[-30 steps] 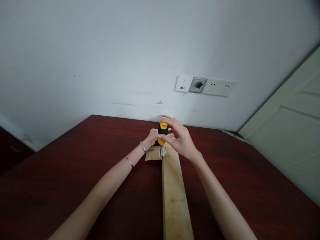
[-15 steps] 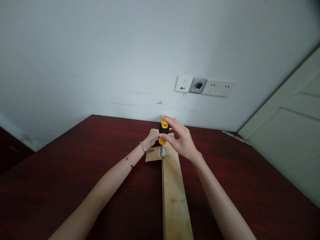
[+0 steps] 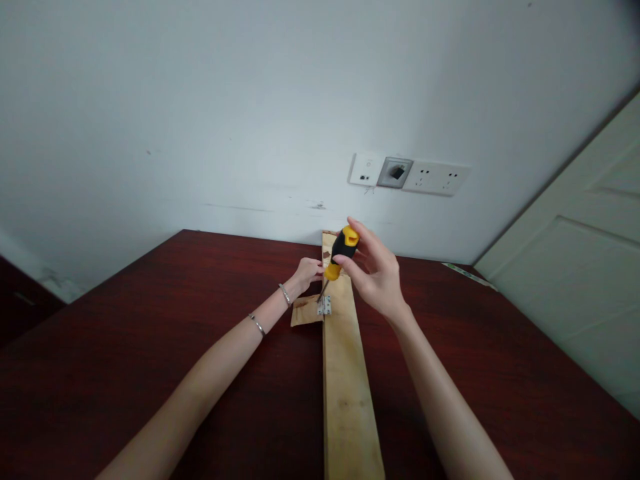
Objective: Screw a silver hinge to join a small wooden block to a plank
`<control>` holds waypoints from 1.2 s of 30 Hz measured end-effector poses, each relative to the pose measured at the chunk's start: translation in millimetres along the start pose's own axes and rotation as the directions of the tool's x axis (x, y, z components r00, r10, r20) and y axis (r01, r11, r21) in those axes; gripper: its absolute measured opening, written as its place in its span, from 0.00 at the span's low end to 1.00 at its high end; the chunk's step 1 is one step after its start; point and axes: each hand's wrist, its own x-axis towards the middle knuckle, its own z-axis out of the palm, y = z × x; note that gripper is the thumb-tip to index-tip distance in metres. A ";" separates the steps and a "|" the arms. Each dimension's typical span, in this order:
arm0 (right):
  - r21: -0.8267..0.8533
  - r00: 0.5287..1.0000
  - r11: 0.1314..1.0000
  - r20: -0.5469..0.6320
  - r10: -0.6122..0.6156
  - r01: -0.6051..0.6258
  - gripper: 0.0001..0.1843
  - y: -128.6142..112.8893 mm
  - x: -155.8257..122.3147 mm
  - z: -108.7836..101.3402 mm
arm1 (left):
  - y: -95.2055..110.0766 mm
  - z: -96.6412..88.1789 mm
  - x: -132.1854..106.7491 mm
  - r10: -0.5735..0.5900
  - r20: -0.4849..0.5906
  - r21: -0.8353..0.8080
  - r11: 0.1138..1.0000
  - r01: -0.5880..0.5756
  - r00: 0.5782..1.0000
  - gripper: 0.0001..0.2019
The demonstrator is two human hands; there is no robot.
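My right hand (image 3: 376,275) grips a yellow and black screwdriver (image 3: 340,252), tilted with its handle up to the right. Its thin shaft points down at a small metal hinge (image 3: 325,305). The hinge joins a long pale wooden plank (image 3: 346,373) to a small wooden piece (image 3: 305,311) on its left. My left hand (image 3: 307,273) rests with curled fingers on the small piece beside the hinge. Two thin bracelets circle my left forearm.
The plank lies lengthwise on a dark red wooden table (image 3: 150,347) that runs to a white wall. Wall sockets (image 3: 410,175) sit above the plank's far end. A pale door (image 3: 580,267) stands at the right.
My right hand has lifted and swung the screwdriver handle up and to the right, tilting it off vertical. The left hand has stayed by the hinge.
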 end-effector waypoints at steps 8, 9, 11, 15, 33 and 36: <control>0.016 0.995 1.000 -0.096 0.007 -0.005 0.28 11.7 2.9 -15.4 | -2.7 -2.2 5.3 -0.065 0.045 0.005 0.998 0.065 0.997 0.06; 0.013 0.995 1.000 -0.102 0.004 -0.003 0.28 13.3 2.7 -15.5 | -3.2 -2.7 5.7 -0.072 0.042 0.005 0.997 0.072 0.997 0.06; 0.008 0.995 1.000 -0.104 0.002 -0.001 0.27 16.3 2.2 -14.8 | -3.5 -3.2 5.6 -0.077 0.044 0.004 0.997 0.077 0.996 0.06; 0.002 0.997 1.000 -0.082 0.011 -0.011 0.26 19.8 1.1 -11.3 | -2.2 -3.2 3.2 -0.068 0.054 -0.001 0.998 0.068 0.996 0.06; 0.008 0.999 1.000 -0.031 0.017 -0.017 0.26 19.9 -0.3 -5.3 | -2.5 -2.4 3.7 -0.040 0.051 -0.015 0.999 0.041 0.998 0.09; 0.012 0.999 1.000 -0.031 0.021 -0.020 0.26 20.3 -0.3 -5.1 | -3.1 -2.4 4.7 -0.042 0.043 -0.019 0.999 0.043 0.998 0.08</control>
